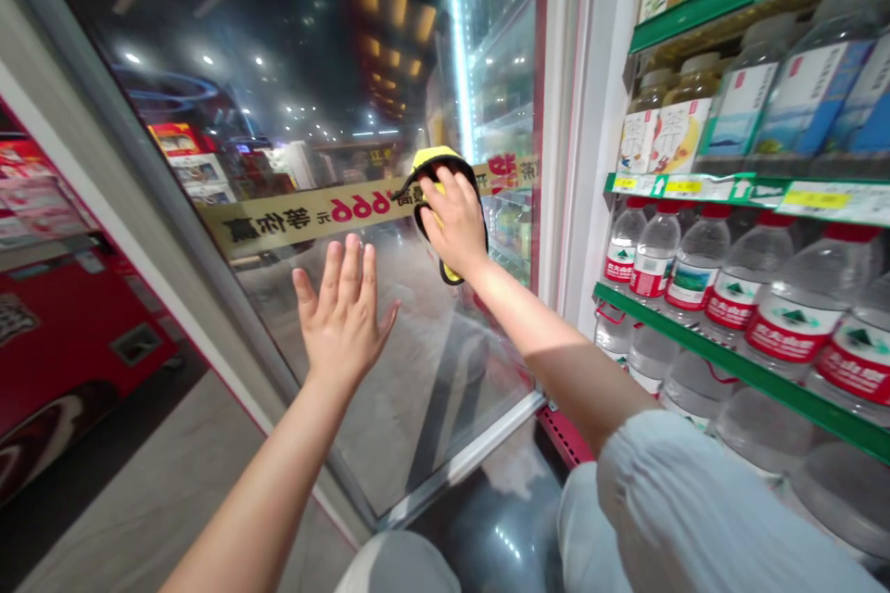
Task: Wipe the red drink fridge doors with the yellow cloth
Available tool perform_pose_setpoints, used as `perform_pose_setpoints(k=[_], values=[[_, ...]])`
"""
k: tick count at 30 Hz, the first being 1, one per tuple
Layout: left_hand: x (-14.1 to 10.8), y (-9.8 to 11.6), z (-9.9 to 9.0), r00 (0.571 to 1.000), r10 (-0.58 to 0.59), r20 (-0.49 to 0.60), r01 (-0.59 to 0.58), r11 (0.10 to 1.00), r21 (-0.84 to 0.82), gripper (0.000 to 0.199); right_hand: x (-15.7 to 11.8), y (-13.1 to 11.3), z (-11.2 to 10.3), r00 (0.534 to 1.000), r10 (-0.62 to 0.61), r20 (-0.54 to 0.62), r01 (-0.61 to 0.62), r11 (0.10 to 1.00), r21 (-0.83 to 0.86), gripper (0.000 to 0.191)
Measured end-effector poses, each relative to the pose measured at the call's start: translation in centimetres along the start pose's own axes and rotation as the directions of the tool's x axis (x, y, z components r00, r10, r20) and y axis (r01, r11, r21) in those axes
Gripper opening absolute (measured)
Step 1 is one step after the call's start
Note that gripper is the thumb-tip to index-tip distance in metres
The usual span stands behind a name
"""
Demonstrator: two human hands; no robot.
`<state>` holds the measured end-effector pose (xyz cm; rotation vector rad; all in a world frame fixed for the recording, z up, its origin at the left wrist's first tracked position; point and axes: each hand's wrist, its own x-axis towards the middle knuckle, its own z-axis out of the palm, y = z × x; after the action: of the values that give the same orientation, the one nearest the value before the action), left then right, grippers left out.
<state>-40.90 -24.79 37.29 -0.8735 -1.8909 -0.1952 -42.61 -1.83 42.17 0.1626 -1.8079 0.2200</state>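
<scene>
My right hand (453, 220) presses a yellow cleaning cloth (437, 154) with black edging against a glass door pane (410, 324). The cloth is bunched, and part of it is hidden under the palm and fingers. Lower and to the left, my left hand (342, 320) is held up before the same pane with its fingers spread and nothing in it. Whether its fingertips touch the glass I cannot tell. A gold strip (278, 227) with red and black lettering runs across the pane behind both hands.
Shelves with green edges (737, 380) hold several bottles of water (737, 283) and other drinks close on the right. The white door frame (209, 324) slants along the left. A red vehicle-like object (76, 334) stands outside, beyond the frame. Dark shiny floor (497, 500) lies below.
</scene>
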Motion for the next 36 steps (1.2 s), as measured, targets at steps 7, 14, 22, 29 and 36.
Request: perform_pose_setpoints(k=[7,14,22,29,36], values=[[-0.9,-0.5,-0.8,1.000,-0.009,0.018,0.008,1.000,0.028,0.085,-2.8,0.3,-0.7,1.000,0.014,0.004,-0.014,0.999,0.030,0.040],[-1.1,-0.4,-0.7,1.000,0.000,-0.004,0.001,0.997,0.079,0.082,-2.0,-2.3,0.2,0.999,-0.028,-0.016,0.029,0.999,0.034,0.041],[-1.0,-1.5,-2.5,1.000,-0.010,-0.002,0.010,0.992,0.122,0.084,0.3,-1.5,0.0,0.977,0.161,-0.142,-0.152,0.986,0.075,0.044],[-1.5,-2.4,-4.0,0.999,-0.028,-0.024,0.031,0.988,0.153,0.080,-0.4,-5.6,-0.5,0.969,-0.244,0.031,0.241,0.966,0.095,0.038],[-2.1,-3.3,-5.2,0.999,-0.033,-0.031,0.039,0.979,0.200,0.081,2.3,-7.8,-0.7,0.988,-0.097,-0.120,0.104,0.993,0.053,0.040]])
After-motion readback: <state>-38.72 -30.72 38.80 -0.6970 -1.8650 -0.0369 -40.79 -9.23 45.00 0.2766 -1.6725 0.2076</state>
